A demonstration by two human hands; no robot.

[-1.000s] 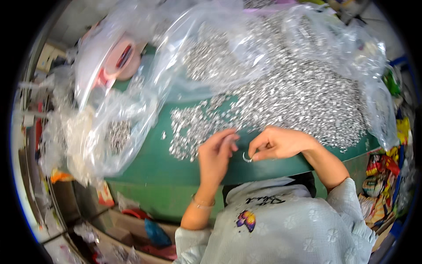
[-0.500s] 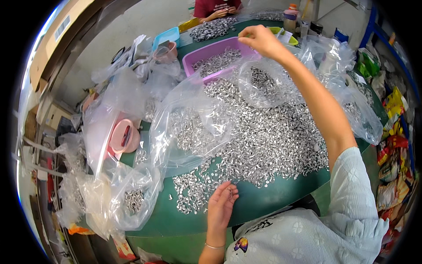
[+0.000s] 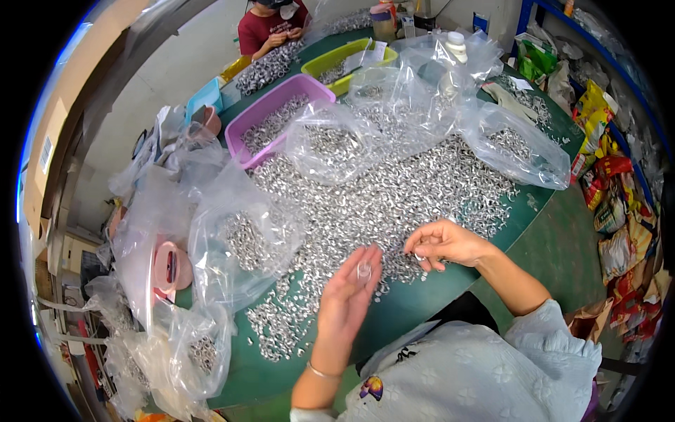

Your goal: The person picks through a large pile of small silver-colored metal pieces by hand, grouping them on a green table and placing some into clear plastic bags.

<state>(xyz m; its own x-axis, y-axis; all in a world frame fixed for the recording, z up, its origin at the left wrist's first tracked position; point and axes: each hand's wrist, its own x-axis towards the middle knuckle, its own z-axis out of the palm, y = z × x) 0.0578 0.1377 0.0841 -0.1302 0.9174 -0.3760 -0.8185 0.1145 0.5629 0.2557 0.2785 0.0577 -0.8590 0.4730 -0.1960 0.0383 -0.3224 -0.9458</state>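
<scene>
A wide heap of small silvery metal pieces [image 3: 394, 190], shaped like curved clips or open rings, spreads over the green table [image 3: 394, 316]. At its near edge my left hand [image 3: 344, 292] is turned palm up, fingers nearly straight, with a clear or shiny ring [image 3: 363, 272] held against them. To its right, over the heap, my right hand [image 3: 450, 244] has curled fingers, thumb and fingertips closed on a small metal piece [image 3: 420, 257]. A purple tub [image 3: 235, 137] of similar pieces stands behind the heap.
Clear plastic bags [image 3: 271, 211] with pieces inside lie on the left and across the back. A lime-green tub [image 3: 387, 56] sits beside the purple one. Across the table a person [image 3: 271, 28] in a dark red shirt handles pieces. Colourful packages [image 3: 612, 204] are piled at the right.
My right hand has come back from above the purple tub to the near side of the heap, beside my left. My left hand has risen slightly, its fingers straighter. The whole view has shifted.
</scene>
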